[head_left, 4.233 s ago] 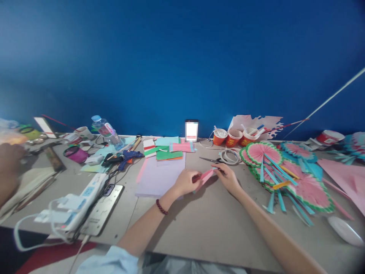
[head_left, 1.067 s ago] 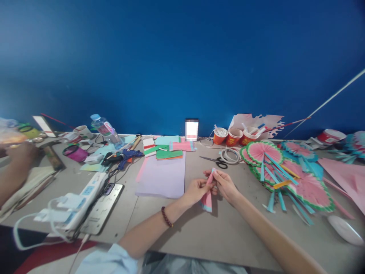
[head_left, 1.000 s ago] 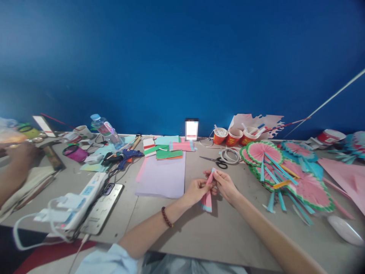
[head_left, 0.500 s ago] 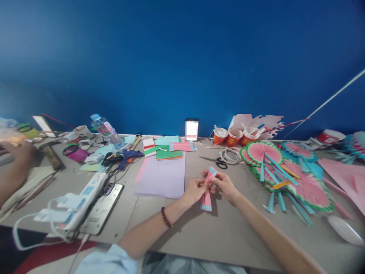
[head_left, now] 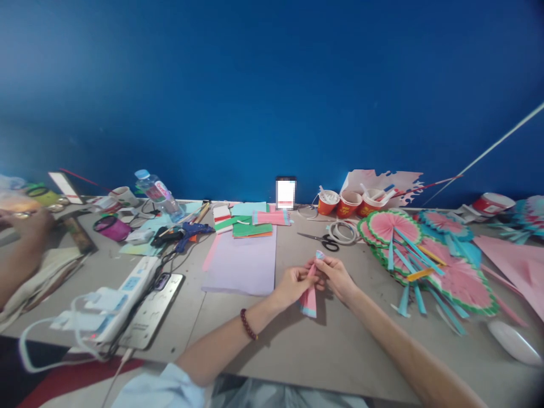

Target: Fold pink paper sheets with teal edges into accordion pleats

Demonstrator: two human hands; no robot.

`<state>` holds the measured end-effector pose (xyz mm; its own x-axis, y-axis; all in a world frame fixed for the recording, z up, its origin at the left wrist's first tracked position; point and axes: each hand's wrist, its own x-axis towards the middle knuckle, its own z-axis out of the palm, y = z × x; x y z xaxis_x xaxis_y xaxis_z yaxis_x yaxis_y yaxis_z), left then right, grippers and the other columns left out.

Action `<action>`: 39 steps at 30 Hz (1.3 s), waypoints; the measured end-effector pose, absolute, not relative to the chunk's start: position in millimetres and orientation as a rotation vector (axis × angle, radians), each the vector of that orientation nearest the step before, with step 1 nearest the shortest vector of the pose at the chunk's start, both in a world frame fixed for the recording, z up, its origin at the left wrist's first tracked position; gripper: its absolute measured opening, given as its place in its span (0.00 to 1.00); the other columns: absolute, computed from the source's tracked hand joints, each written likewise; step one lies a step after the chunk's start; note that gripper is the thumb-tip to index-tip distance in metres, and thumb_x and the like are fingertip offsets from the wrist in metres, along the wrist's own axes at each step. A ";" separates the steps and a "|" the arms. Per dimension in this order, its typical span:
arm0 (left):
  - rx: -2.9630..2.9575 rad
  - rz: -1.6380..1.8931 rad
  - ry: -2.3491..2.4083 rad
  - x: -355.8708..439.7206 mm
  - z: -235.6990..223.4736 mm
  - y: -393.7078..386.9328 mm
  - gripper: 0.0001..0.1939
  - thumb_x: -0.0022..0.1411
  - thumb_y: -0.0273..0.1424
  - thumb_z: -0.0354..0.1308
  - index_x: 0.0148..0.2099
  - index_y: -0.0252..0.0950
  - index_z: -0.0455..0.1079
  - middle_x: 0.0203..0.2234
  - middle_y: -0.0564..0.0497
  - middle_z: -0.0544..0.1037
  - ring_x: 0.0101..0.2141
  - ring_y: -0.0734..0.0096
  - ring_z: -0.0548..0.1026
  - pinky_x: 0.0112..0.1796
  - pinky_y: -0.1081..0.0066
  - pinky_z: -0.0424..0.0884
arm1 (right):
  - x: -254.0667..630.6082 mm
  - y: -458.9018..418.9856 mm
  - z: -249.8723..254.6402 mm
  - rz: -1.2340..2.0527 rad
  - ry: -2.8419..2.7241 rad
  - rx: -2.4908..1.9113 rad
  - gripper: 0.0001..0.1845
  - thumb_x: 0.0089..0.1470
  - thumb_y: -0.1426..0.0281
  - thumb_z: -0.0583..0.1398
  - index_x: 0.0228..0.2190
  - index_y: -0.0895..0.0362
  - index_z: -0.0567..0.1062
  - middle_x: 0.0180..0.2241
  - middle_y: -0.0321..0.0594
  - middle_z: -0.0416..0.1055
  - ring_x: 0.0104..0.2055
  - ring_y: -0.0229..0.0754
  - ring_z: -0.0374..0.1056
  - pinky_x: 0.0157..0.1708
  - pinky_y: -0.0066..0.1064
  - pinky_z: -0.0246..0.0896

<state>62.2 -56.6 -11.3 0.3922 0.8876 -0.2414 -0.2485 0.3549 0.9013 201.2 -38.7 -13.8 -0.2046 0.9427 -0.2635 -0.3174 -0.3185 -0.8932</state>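
A narrow pleated strip of pink paper (head_left: 310, 300) with light blue ends is held above the table between my two hands. My left hand (head_left: 293, 285) pinches it around the middle, with the lower end fanning out below the fingers. My right hand (head_left: 335, 275) is closed on its upper part, and the blue tip sticks up past the thumb. Just beyond my hands lie black-handled scissors (head_left: 328, 242). A sheet of lilac paper (head_left: 242, 266) is flat on the table left of my hands. Another pink and blue folded paper piece (head_left: 272, 218) rests on green paper (head_left: 250, 228).
To the right are several pink and green pleated paper fans (head_left: 454, 272), a roll of white cord (head_left: 343, 232) and red paper cups (head_left: 349, 205). On the left stand a water bottle (head_left: 159, 195), a power strip (head_left: 131, 294), a phone (head_left: 155, 309) and a blue glue gun (head_left: 187, 233). A co-worker's hand (head_left: 32, 226) shows at far left.
The upper end of the pleated strip is squeezed narrower, and my right fingers have closed further over it. Its lower end hangs slightly lower. My forearms have barely moved.
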 end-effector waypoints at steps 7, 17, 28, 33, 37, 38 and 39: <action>1.051 0.852 0.962 61.3 -17.0 -57.2 0.26 0.41 0.46 0.68 0.34 0.28 0.75 0.29 0.43 0.80 0.31 0.65 0.77 0.33 0.71 0.70 | 206.3 -29.2 -21.1 1.454 -0.879 -1.141 0.21 0.30 0.54 0.70 0.23 0.58 0.78 0.19 0.37 0.73 0.25 0.38 0.68 0.27 0.28 0.64; 0.856 0.808 0.869 62.9 -28.8 -51.6 0.35 0.31 0.51 0.70 0.34 0.26 0.73 0.25 0.42 0.78 0.28 0.63 0.78 0.35 0.65 0.72 | 201.2 -30.7 -18.5 1.450 -0.856 -1.156 0.22 0.32 0.54 0.70 0.25 0.58 0.78 0.22 0.40 0.75 0.24 0.39 0.68 0.21 0.28 0.61; 0.962 0.806 0.877 57.7 -13.3 -53.1 0.30 0.43 0.51 0.66 0.34 0.26 0.76 0.27 0.41 0.79 0.30 0.63 0.77 0.36 0.67 0.71 | 205.0 -36.0 -10.8 1.753 -0.964 -1.003 0.27 0.36 0.61 0.69 0.41 0.57 0.76 0.35 0.45 0.77 0.20 0.32 0.64 0.15 0.23 0.54; 1.059 0.781 0.886 56.6 -13.4 -53.8 0.30 0.45 0.52 0.64 0.35 0.26 0.76 0.29 0.40 0.80 0.31 0.65 0.77 0.34 0.70 0.70 | 201.9 -35.5 -15.9 1.738 -0.959 -1.096 0.21 0.35 0.60 0.70 0.32 0.61 0.78 0.29 0.45 0.78 0.20 0.34 0.66 0.15 0.23 0.56; 1.042 0.781 0.889 58.9 -17.4 -53.2 0.30 0.37 0.47 0.70 0.37 0.27 0.75 0.32 0.40 0.80 0.32 0.64 0.77 0.31 0.72 0.69 | 203.4 -33.0 -15.5 1.625 -0.936 -1.147 0.21 0.32 0.60 0.71 0.29 0.59 0.79 0.26 0.41 0.77 0.24 0.37 0.69 0.21 0.25 0.64; 1.024 0.779 0.875 59.5 -17.9 -53.1 0.30 0.36 0.46 0.71 0.38 0.28 0.75 0.33 0.40 0.79 0.33 0.64 0.77 0.31 0.72 0.69 | 204.2 -32.4 -15.0 1.607 -0.931 -1.157 0.21 0.32 0.60 0.71 0.29 0.59 0.79 0.26 0.41 0.77 0.24 0.37 0.69 0.21 0.25 0.63; 1.004 0.775 0.856 59.9 -18.0 -53.2 0.30 0.37 0.45 0.71 0.38 0.28 0.75 0.34 0.40 0.79 0.34 0.63 0.77 0.32 0.72 0.69 | 205.0 -31.9 -14.6 1.591 -0.925 -1.166 0.21 0.32 0.59 0.71 0.29 0.59 0.79 0.27 0.41 0.77 0.23 0.37 0.69 0.19 0.25 0.62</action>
<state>59.9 -53.2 -18.0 0.4533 0.8584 -0.2403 -0.1539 0.3409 0.9274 205.0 -31.9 -14.6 -0.1209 0.9566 -0.2651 -0.2425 -0.2874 -0.9266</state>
